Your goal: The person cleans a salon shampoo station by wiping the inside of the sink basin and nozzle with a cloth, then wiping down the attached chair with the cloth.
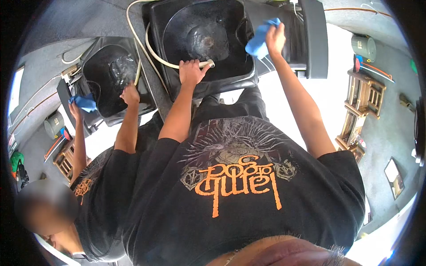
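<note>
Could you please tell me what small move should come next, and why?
Perhaps wipe inside the shiny black basin with the crumpled blue cloth: the right hand holds it beside the basin, which looks wet inside, and the left hand holds the flexible cream hose.

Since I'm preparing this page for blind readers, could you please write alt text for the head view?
A person's left hand grips a pale hose at a black basin, while the right hand holds a blue cloth beside it. The person wears a black T-shirt with orange lettering, and a reflection shows at left.
</note>
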A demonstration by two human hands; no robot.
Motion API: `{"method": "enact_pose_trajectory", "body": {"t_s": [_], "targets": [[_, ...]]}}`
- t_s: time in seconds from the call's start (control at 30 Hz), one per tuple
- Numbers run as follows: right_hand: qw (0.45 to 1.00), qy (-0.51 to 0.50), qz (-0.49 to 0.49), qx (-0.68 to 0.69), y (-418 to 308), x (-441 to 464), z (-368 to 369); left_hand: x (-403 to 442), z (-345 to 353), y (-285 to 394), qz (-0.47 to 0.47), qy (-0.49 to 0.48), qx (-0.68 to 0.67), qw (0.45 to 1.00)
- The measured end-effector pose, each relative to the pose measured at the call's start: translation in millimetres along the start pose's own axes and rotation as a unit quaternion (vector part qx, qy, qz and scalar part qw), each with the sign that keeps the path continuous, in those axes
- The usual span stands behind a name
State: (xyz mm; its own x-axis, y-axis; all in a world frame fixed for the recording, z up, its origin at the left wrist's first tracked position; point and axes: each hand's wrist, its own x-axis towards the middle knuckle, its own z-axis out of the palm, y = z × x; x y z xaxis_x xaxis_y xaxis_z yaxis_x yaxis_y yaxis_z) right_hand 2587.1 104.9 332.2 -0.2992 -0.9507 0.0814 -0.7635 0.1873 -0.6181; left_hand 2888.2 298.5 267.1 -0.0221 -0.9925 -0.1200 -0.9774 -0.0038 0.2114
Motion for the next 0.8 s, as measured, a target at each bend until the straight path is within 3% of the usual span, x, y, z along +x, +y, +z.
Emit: {"method": "enact_pose_trajectory", "body": {"t_s": [0.07, 0.13, 0.2, 0.23, 0.3, 0.33, 0.4, 0.43, 0.5, 0.53, 0.6, 0.63, 0.73, 0.8], "targets": [[0.994, -0.090, -0.054, -0.001, -21.7, -2.4, 23.6, -0.8, 1.3, 0.3, 0.009, 0.014, 0.005, 1.000], [0.954, -0.150, -0.255, 0.040, -23.7, -3.0, 55.4, 0.9, 1.2, -1.4, 0.015, 0.018, 0.007, 1.000], [0.940, -0.146, -0.307, 0.013, -12.6, -20.9, 70.7, 0.5, 1.7, -0.9, 0.013, 0.010, 0.001, 1.000], [0.940, -0.186, -0.283, -0.031, -7.8, -31.8, 64.7, -1.7, 1.7, -0.8, 0.015, 0.007, 0.006, 1.000], [0.893, -0.213, -0.390, -0.074, 17.2, -49.8, 46.8, 0.6, 0.8, -0.1, 0.014, 0.011, 0.011, 1.000], [0.893, -0.205, -0.396, -0.061, 25.8, -58.4, 35.6, 0.4, -0.1, 0.1, 0.019, 0.008, 0.011, 1.000], [0.920, -0.264, -0.289, 0.013, 41.7, -57.3, 35.6, 0.9, -0.9, -3.2, 0.021, 0.001, 0.012, 1.000], [0.943, -0.272, -0.168, 0.091, 41.2, -51.2, 30.1, 2.4, -0.5, -4.2, 0.016, -0.004, 0.021, 1.000], [0.930, -0.271, 0.085, 0.235, 40.0, -42.4, 12.4, 0.6, 0.5, -6.5, 0.016, -0.020, 0.019, 0.999], [0.935, -0.168, 0.137, 0.279, 33.8, -38.3, 9.8, 2.6, 1.6, -7.5, 0.017, -0.025, 0.018, 0.999], [0.888, -0.122, 0.220, 0.385, 24.8, -12.6, 0.5, 3.6, 3.7, -7.1, 0.024, 0.006, 0.015, 1.000], [0.867, -0.105, 0.242, 0.423, 10.8, -1.0, -0.4, 2.9, 2.9, -5.9, 0.021, -0.002, 0.016, 1.000], [0.873, -0.074, 0.177, 0.449, -13.2, 33.5, 34.1, 1.3, -1.5, -3.4, 0.020, 0.025, 0.010, 0.999], [0.924, -0.079, 0.097, 0.361, -31.7, 55.4, 66.0, 0.8, 0.8, -2.8, 0.023, 0.048, 0.002, 0.999]]}}
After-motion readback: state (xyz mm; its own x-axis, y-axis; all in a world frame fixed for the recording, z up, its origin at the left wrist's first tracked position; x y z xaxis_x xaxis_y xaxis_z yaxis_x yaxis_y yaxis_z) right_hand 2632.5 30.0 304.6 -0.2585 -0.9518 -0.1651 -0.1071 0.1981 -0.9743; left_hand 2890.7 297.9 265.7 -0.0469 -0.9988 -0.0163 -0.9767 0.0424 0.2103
